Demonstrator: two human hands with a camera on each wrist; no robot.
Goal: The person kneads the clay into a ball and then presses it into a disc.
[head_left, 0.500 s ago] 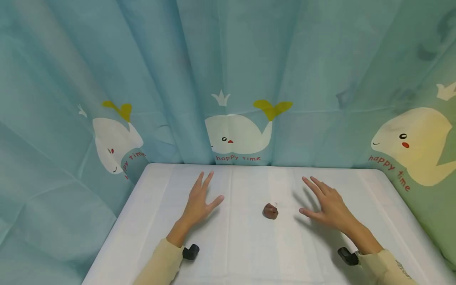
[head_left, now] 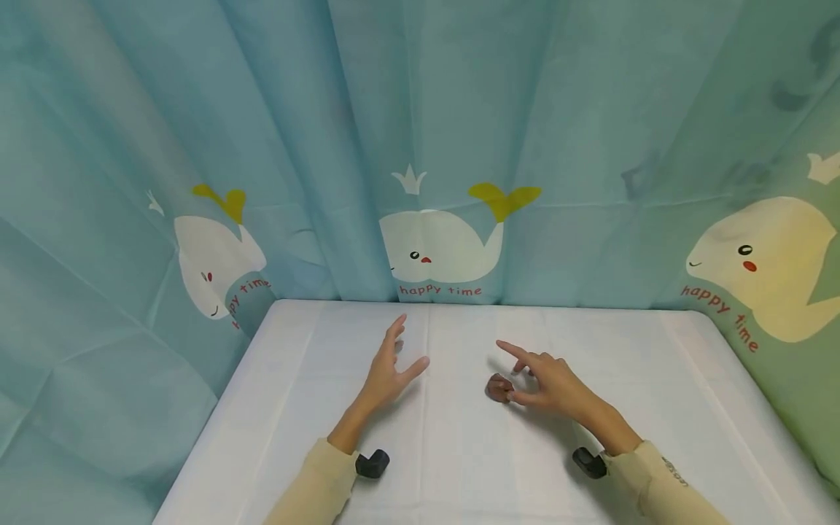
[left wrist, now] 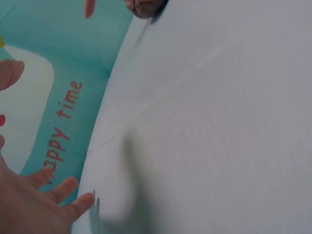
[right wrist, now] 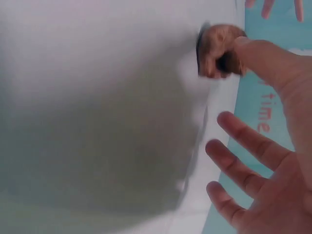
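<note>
— Where's the brown lump (head_left: 499,387) now?

— On the white bench (head_left: 459,452), near the middle. My right hand (head_left: 547,383) is against its right side: the thumb touches it, and the other fingers (right wrist: 248,141) are spread and straight, not closed round it.

— And the left?

— My left hand (head_left: 389,373) hovers well apart from the lump, fingers (left wrist: 66,187) loose and open, holding nothing.

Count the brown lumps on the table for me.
1. The brown lump lies near the middle of the white table, at the right hand's thumb. None other shows.
</note>
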